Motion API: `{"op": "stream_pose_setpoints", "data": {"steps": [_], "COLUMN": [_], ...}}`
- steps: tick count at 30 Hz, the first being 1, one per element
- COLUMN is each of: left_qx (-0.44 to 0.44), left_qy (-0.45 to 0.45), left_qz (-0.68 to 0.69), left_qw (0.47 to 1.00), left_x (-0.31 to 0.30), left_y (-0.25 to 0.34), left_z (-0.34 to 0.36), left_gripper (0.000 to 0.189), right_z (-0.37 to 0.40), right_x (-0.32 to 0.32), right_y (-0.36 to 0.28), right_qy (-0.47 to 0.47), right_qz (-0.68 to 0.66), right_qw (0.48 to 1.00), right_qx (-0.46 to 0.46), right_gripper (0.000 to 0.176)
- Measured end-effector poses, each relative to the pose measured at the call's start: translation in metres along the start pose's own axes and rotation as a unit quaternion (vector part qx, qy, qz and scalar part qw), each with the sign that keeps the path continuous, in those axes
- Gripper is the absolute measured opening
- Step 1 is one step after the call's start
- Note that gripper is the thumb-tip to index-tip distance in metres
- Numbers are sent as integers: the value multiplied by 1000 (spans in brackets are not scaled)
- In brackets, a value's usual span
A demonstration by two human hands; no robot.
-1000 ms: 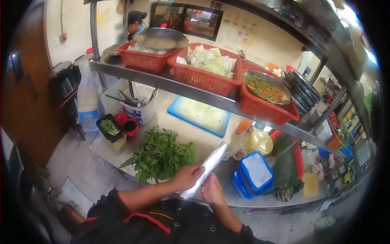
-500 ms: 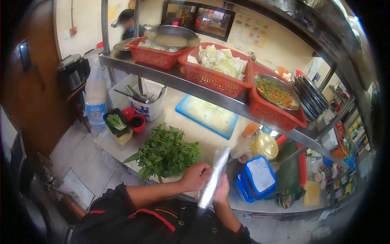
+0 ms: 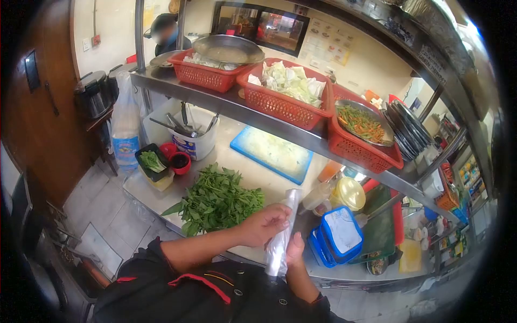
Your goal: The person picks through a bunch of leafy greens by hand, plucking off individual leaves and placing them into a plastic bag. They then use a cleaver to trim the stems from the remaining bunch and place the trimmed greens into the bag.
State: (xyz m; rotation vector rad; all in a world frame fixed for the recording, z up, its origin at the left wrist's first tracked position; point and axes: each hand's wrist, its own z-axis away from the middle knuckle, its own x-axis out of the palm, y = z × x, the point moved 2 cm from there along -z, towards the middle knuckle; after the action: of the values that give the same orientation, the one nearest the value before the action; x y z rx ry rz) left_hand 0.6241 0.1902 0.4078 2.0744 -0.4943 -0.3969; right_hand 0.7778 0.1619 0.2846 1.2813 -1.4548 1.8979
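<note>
A shiny roll of clear plastic [image 3: 284, 232] stands slanted in front of my chest, above the counter's front edge. My right hand [image 3: 294, 250] holds it from the right side, thumb up along it. On its left side, my left hand [image 3: 265, 225] has curled fingers pressed together at the roll's upper part; whether they pinch the plastic is too small to tell. A heap of leafy greens [image 3: 218, 199] lies on the counter just left of my hands. Behind is a blue-edged cutting board [image 3: 273, 153].
Blue lidded containers [image 3: 339, 234] and a yellow-lidded tub [image 3: 349, 194] stand to the right. A steel shelf [image 3: 226, 112] with red baskets [image 3: 288, 102] of vegetables crosses overhead. A utensil bucket [image 3: 195, 134] is at the back left. Another person [image 3: 167, 35] stands beyond the shelf.
My left hand has moved up along the roll, its fingers now at the upper part. The roll has turned slightly more upright. The other person's head has shifted.
</note>
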Motion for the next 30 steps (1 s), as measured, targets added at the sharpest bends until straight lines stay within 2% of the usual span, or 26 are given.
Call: {"op": "stream_pose_setpoints", "data": {"steps": [1, 3, 7, 11, 12, 13, 14, 15, 17, 19, 20, 23, 24, 26, 29, 30], "left_qx": [0, -162, -195, -95, -57, -56, -19, 19, 29, 74, 71, 107, 112, 133, 164, 158], "left_qy": [-1, -20, -78, -66, -56, -57, -31, -6, 11, 68, 68, 83, 121, 198, 222, 217], "left_qz": [0, 128, 170, 179, 189, 186, 203, 220, 221, 240, 240, 242, 228, 181, 186, 188], "left_qw": [1000, 978, 963, 977, 979, 979, 978, 975, 975, 966, 966, 961, 960, 954, 943, 945], "left_x": [-1, -6, -11, -19, -23, -27, -33, -40, -53, -67, -71, -85, -92, -109, -139, -143], "left_y": [8, 18, 28, 63, 75, 82, 91, 99, 113, 125, 127, 134, 137, 141, 142, 143], "left_z": [-1, -3, -3, -14, -19, -21, -23, -25, -26, -24, -23, -19, -16, -13, -3, 0], "left_gripper": [16, 16, 15, 16, 17, 17, 18, 19, 23, 26, 26, 20, 20, 22, 23, 23], "right_z": [0, 2, -4, -5, -6, -6, -6, -6, -4, -3, -4, -10, -9, -5, 3, 9], "right_x": [-4, 3, 24, 53, 57, 62, 68, 78, 93, 103, 99, 57, 51, 41, 6, 45], "right_y": [3, 5, 6, 4, 3, 3, 1, -1, -4, -8, -8, -5, -6, -11, -25, -28], "right_qy": [-11, 7, 46, 0, -26, -51, -54, -61, -66, -72, -65, -61, -60, -56, -89, -17], "right_qz": [-34, -9, 22, 33, 32, 31, 31, 77, 119, 29, 17, 67, 66, 39, -4, -24], "right_qw": [999, 1000, 994, 990, 993, 995, 995, 990, 984, 988, 987, 988, 988, 988, 985, 984], "right_qx": [33, -2, -98, -137, -108, -77, -78, -96, -115, -134, -147, -125, -124, -140, -146, -177], "right_gripper": [85, 86, 87, 95, 100, 105, 105, 107, 110, 106, 102, 99, 99, 93, 86, 80]}}
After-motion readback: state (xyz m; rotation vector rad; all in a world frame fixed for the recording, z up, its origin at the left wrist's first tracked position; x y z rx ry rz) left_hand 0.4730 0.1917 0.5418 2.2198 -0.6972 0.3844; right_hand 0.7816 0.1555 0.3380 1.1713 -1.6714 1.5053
